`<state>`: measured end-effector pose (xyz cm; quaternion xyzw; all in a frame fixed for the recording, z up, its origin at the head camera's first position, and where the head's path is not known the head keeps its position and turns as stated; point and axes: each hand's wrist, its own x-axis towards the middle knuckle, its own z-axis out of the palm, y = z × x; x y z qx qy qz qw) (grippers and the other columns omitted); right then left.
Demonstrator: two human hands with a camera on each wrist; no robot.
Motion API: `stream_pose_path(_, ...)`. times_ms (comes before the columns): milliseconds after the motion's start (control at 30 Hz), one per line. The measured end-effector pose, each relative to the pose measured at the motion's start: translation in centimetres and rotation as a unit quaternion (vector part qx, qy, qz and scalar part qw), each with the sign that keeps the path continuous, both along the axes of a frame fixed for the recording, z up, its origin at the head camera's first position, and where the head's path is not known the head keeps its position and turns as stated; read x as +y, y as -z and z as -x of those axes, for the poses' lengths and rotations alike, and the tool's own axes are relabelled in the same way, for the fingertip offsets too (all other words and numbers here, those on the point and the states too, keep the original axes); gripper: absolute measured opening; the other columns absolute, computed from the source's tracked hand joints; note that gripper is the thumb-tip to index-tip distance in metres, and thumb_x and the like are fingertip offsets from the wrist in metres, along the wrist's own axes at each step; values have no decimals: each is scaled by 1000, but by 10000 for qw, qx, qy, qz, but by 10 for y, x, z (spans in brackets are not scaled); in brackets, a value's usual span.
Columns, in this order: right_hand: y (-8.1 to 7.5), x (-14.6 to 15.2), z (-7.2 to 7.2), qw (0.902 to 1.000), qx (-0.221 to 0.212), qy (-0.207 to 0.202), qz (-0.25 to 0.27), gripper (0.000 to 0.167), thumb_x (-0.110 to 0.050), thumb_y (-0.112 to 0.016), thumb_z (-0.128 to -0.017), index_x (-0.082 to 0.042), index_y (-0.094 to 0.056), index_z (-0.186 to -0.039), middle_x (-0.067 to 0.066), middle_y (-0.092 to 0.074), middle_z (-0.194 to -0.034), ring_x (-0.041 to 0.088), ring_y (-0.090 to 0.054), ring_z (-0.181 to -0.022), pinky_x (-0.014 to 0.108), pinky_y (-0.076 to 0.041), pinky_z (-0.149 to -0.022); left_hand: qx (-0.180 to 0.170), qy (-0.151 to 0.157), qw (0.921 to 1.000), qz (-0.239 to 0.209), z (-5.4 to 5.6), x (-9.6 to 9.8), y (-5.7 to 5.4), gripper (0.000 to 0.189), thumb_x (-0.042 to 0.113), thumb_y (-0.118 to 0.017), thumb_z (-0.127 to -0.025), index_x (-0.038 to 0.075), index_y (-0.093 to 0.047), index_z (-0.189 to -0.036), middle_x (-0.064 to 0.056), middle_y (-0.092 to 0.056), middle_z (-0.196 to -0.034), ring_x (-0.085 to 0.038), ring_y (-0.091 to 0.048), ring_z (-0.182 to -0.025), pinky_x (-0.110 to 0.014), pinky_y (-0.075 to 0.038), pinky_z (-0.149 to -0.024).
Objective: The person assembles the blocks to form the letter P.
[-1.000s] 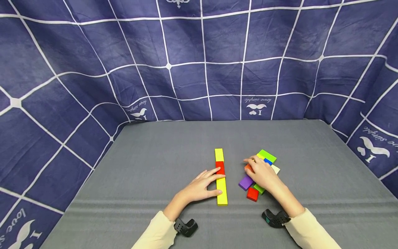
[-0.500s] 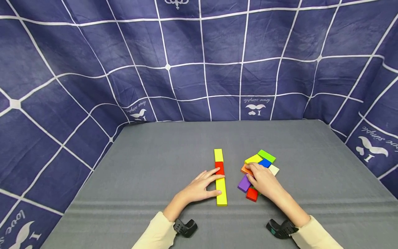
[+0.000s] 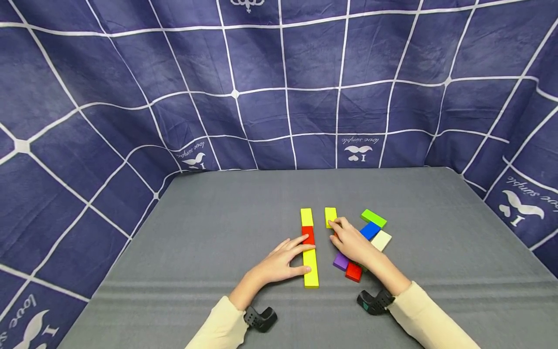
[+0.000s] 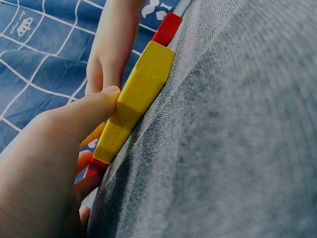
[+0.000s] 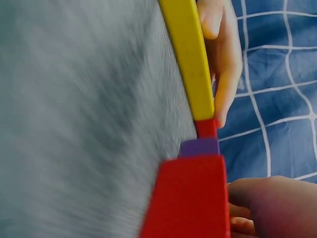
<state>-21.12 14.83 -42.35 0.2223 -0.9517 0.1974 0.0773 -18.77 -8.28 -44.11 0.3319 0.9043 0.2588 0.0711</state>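
Note:
A straight row of flat blocks lies mid-table in the head view: yellow (image 3: 306,216), red (image 3: 307,230), then a longer yellow stretch (image 3: 311,280) nearest me. My left hand (image 3: 282,261) lies along its left side with fingers spread, fingertips on the red and thumb on the near yellow. Right of the row, my right hand (image 3: 353,243) has its fingertips at the near end of another yellow block (image 3: 330,214). A sliver of orange block (image 3: 335,233) shows between index finger and thumb; I cannot tell whether these pinch it.
Beneath and beside the right hand lie loose blocks: green (image 3: 374,218), blue (image 3: 370,230), cream (image 3: 381,240), purple (image 3: 341,261) and red (image 3: 353,272). A blue checked cloth (image 3: 270,111) hangs behind the grey table (image 3: 209,218).
The loose yellow block has moved left out of the pile and turned to lie parallel to the row. My right hand has shifted left with it. The left hand stays put.

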Motion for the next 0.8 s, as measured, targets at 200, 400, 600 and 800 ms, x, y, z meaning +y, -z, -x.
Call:
stream_pose_path(200, -13, -6, 24, 9960, -787, 165, -377, 41, -14, -48, -92, 7, -47, -127, 26, -41, -130, 39, -46, -117, 53, -40, -95, -50, 4, 10000, -9, -1, 0, 0, 52, 51, -51, -86, 34, -42, -134, 11, -25, -149, -12, -24, -138, -40, -15, -115)
stream_pose_path(400, -21, -11, 53, 9914, -1175, 282, -495, 41, -13, -42, -93, 4, -45, -131, 24, -40, -135, 39, -41, -124, 56, -35, -100, -36, -21, 10000, -12, 0, 0, 1, 51, 51, -52, -85, 35, -42, -133, 11, -26, -149, -12, -24, -138, -39, -15, -115)
stream_pose_path(600, -17, -24, 73, 9890, -1464, 176, -142, 42, -10, -36, -95, 4, -38, -135, 24, -32, -140, 38, -35, -129, 52, -30, -106, -100, -25, 9999, 8, 1, -1, 1, 51, 51, -51, -85, 36, -42, -133, 12, -26, -149, -10, -24, -138, -38, -14, -116)
stream_pose_path(800, -12, -38, 81, 9870, -1587, -85, 254, 43, -13, -34, -97, 1, -37, -137, 21, -28, -142, 38, -36, -129, 50, -30, -106, -93, 7, 10000, -13, 0, -2, -1, 52, 51, -52, -85, 35, -42, -134, 10, -25, -149, -11, -23, -138, -40, -14, -116)
